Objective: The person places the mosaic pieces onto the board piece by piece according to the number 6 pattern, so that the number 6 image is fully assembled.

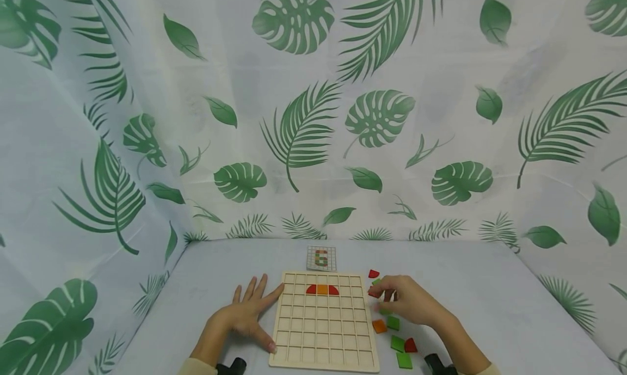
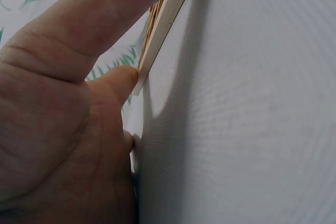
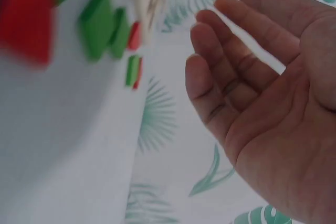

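Note:
My left hand [image 1: 243, 315] lies at the left side of a pale wooden grid board [image 1: 323, 327], fingers spread, with thumb and index fingertip touching its edge. In the left wrist view those fingers meet the board's side [image 2: 161, 32]. Near the top of the grid, an orange square [image 1: 322, 289] sits between two red rounded pieces, one on the left [image 1: 311, 290] and one on the right [image 1: 334, 290]. Over the loose pieces right of the board hovers my right hand [image 1: 409, 300]. Its fingers are loosely bent, holding nothing in the right wrist view, with a red piece [image 1: 373, 291] beside the fingertips.
A small card [image 1: 321, 258] with a coloured figure on a grid lies behind the board. Along the board's right side are several green squares [image 1: 398, 343], an orange square [image 1: 379, 326] and red pieces [image 1: 410, 345]. Leaf-printed cloth [image 1: 313, 146] hangs around the table.

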Action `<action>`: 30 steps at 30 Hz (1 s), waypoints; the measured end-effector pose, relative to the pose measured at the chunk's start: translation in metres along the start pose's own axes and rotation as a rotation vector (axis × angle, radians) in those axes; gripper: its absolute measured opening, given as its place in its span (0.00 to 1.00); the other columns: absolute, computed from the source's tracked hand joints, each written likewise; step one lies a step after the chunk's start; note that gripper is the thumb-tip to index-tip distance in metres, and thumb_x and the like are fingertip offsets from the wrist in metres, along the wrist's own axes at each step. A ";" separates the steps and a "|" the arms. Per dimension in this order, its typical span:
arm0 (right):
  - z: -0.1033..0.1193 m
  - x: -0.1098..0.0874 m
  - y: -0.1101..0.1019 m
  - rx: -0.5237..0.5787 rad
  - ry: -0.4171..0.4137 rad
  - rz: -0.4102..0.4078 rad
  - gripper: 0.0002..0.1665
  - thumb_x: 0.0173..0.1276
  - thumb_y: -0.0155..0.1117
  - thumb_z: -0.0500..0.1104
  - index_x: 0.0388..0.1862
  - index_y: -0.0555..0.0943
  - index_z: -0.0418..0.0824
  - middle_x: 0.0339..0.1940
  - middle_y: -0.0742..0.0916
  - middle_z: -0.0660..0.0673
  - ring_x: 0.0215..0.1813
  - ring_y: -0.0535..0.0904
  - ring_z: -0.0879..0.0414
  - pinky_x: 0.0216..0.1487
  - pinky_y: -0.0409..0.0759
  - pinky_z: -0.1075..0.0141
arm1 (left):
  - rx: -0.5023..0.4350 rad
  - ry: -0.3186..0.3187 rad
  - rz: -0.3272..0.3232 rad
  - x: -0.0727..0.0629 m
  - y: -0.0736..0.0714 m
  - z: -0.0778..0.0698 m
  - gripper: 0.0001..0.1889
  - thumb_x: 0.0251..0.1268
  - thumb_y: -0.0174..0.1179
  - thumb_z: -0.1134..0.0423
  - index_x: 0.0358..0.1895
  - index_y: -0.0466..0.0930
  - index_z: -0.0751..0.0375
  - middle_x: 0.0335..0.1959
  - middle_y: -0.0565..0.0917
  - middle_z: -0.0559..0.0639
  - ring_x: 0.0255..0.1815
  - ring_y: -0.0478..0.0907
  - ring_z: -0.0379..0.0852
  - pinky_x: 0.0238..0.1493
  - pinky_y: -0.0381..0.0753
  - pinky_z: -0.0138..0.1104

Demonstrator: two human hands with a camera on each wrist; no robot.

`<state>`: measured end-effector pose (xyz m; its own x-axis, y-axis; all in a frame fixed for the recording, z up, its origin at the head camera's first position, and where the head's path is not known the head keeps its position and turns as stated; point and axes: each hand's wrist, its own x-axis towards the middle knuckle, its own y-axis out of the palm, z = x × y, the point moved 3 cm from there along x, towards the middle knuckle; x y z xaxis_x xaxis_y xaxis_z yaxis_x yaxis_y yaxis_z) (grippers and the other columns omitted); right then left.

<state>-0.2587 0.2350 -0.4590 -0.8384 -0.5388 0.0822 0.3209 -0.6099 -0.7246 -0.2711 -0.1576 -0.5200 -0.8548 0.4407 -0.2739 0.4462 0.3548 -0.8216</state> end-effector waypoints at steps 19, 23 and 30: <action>-0.026 -0.039 0.013 0.201 -0.022 0.389 0.14 0.51 0.84 0.42 0.39 0.94 0.49 0.37 0.85 0.52 0.40 0.75 0.64 0.41 0.75 0.70 | 0.000 -0.007 0.009 0.002 0.002 0.002 0.73 0.28 0.83 0.30 0.85 0.49 0.36 0.87 0.34 0.66 0.86 0.24 0.70 0.76 0.25 0.73; -0.027 -0.041 0.014 0.155 0.030 0.389 0.14 0.49 0.86 0.41 0.36 0.94 0.52 0.35 0.82 0.54 0.43 0.73 0.65 0.45 0.71 0.71 | -0.001 0.001 0.007 0.001 0.002 0.002 0.73 0.28 0.83 0.30 0.85 0.49 0.36 0.86 0.34 0.66 0.86 0.24 0.70 0.76 0.25 0.73; -0.028 -0.041 0.014 0.076 0.024 0.358 0.13 0.49 0.86 0.46 0.35 0.92 0.55 0.34 0.82 0.52 0.48 0.73 0.66 0.52 0.67 0.71 | -0.003 0.001 0.009 0.001 0.002 0.002 0.73 0.28 0.84 0.31 0.85 0.49 0.36 0.87 0.33 0.65 0.86 0.24 0.70 0.76 0.24 0.73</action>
<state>-0.2324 0.2645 -0.4915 -0.6765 -0.7130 -0.1842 0.6271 -0.4266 -0.6518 -0.2716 -0.1580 -0.5230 -0.8505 0.4445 -0.2811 0.4549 0.3534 -0.8174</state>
